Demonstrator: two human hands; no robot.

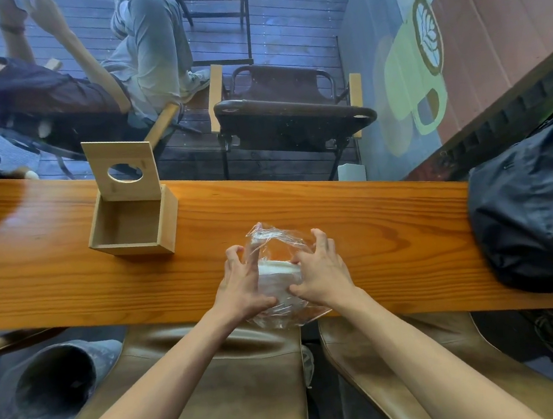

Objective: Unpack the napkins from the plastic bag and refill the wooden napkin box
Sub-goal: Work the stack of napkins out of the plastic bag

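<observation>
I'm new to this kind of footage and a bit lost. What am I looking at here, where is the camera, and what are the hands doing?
The single picture comes from a camera worn on a person's head, looking down at their own bare arms. No machine is involved. On the wooden counter stands an empty wooden napkin box with its lid tipped up. The left hand and right hand grip a clear plastic bag with white napkins inside. A dark bag lies to the right.

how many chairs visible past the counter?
2. One empty dark folding chair straight beyond the wooden counter, at centre. One to its left, mostly hidden under a seated person; only its wooden armrest shows clearly. Others may be out of frame.
</observation>
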